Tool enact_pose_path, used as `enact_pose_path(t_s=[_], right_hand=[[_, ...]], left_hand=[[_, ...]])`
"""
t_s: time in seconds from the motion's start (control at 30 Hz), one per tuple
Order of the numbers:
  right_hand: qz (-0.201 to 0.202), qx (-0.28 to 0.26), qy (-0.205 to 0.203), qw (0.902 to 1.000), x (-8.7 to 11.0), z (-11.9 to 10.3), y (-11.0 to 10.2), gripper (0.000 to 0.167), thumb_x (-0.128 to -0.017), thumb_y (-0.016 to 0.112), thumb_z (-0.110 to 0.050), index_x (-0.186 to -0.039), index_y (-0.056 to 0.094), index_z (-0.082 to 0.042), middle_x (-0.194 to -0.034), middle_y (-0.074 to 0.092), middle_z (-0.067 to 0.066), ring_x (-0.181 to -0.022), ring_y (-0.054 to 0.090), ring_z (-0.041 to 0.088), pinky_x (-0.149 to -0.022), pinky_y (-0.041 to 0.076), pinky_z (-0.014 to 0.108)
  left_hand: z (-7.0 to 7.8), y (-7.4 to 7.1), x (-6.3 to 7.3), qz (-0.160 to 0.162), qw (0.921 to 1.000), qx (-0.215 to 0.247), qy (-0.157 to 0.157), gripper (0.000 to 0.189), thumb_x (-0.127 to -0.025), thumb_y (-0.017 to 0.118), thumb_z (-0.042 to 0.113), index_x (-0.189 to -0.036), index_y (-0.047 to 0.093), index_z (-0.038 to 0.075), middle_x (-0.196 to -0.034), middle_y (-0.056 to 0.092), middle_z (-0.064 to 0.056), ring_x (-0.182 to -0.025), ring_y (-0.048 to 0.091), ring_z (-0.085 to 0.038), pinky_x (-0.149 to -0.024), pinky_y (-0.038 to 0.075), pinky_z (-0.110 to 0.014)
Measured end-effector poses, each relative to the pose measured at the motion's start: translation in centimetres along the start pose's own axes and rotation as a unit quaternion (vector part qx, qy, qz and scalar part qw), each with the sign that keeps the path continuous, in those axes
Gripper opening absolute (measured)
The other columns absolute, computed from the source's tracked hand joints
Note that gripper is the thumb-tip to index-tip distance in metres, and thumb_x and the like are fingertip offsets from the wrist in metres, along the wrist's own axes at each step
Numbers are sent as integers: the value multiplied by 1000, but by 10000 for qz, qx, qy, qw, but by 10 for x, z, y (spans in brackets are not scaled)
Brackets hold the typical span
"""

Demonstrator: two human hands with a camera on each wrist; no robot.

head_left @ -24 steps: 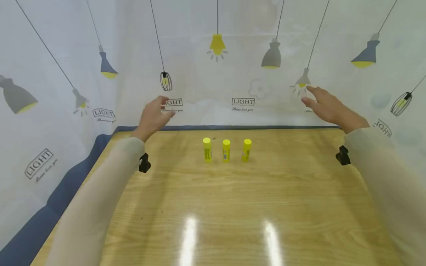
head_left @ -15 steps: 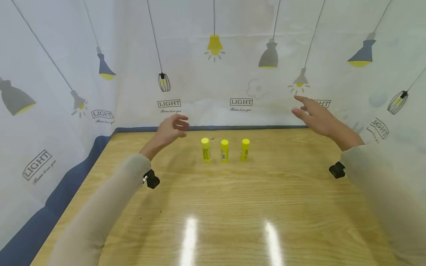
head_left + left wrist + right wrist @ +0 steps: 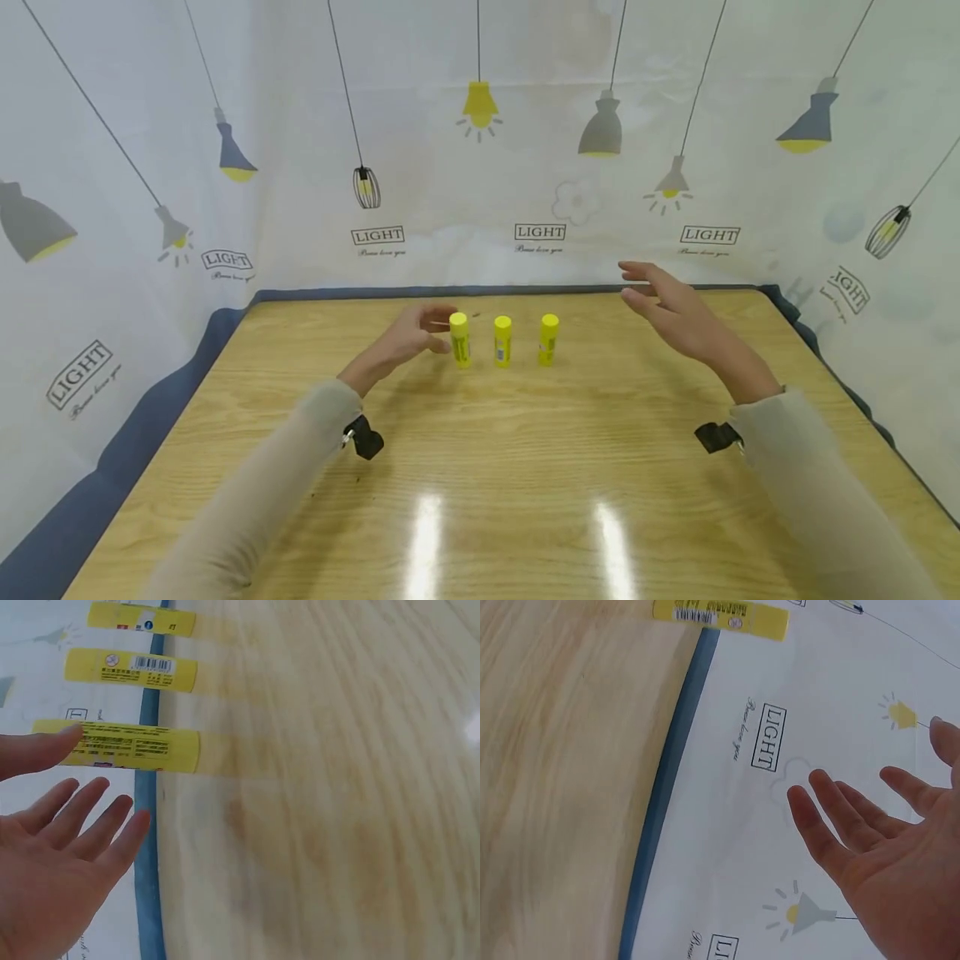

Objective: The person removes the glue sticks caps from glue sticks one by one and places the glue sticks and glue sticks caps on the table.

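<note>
Three yellow glue sticks stand upright in a row on the table: the left glue stick (image 3: 461, 342), the middle glue stick (image 3: 502, 342) and the right glue stick (image 3: 548, 340). Beside the left one is my left hand (image 3: 405, 337), thumb and fingers spread around its near side; contact cannot be made out. In the left wrist view the thumb (image 3: 45, 750) overlaps that glue stick, and the fingers are apart from it. My right hand (image 3: 678, 317) hovers to the right of the row, holding nothing, its fingers loosely extended in the right wrist view.
The wooden table (image 3: 510, 450) ends at a dark blue border (image 3: 360, 292) at the back. Behind and at both sides hangs a white cloth (image 3: 442, 192) printed with lamps. Black wrist mounts (image 3: 365, 437) sit under the cuffs.
My left hand has come down and to the right, from above the table's back left to the left glue stick. My right hand has lowered and moved left. The glue sticks stay standing.
</note>
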State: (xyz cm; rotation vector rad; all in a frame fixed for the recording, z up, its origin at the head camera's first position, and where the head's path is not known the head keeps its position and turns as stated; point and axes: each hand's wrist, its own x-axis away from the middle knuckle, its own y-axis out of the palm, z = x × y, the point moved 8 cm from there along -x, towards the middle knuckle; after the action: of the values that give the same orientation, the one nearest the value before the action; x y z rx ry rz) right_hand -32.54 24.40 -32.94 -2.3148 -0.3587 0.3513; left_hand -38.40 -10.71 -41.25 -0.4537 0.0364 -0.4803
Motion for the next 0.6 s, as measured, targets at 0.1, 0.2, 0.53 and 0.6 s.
enact_pose_path(t_s=[0.1,0.2,0.53,0.6], right_hand=[[7,-156,-89,9998,2,-1,10,59,-112,41,-39,-164,25,-15,-162,39,22,-139,49,45,-109,43,67],[47,-260,-114,9996,5,1,18,57,-112,43,-37,-162,29,-14,-157,44,22,-135,54,44,-106,47,65],[311,-236,-320,9987,7,3,41,46,-110,51,-28,-152,45,-10,-140,60,20,-121,64,39,-96,56,53],[372,-259,-393,9982,8,1,44,42,-109,53,-25,-148,50,-9,-128,67,18,-108,69,33,-87,60,42]], left_hand=[[-4,9,-2,-186,9998,-41,29,70,-89,73,-1,-152,45,0,-153,52,-21,-143,49,-41,-120,40,-54],[-8,19,-5,-394,9991,-71,141,63,-92,73,2,-150,47,-3,-151,55,-22,-142,51,-40,-120,40,-53],[-8,32,-4,-452,9988,106,121,36,-105,59,9,-140,56,2,-147,59,-17,-140,54,-35,-117,46,-49],[-6,34,-2,-536,9984,114,107,34,-106,57,9,-139,57,2,-146,59,-17,-140,54,-35,-115,47,-48]])
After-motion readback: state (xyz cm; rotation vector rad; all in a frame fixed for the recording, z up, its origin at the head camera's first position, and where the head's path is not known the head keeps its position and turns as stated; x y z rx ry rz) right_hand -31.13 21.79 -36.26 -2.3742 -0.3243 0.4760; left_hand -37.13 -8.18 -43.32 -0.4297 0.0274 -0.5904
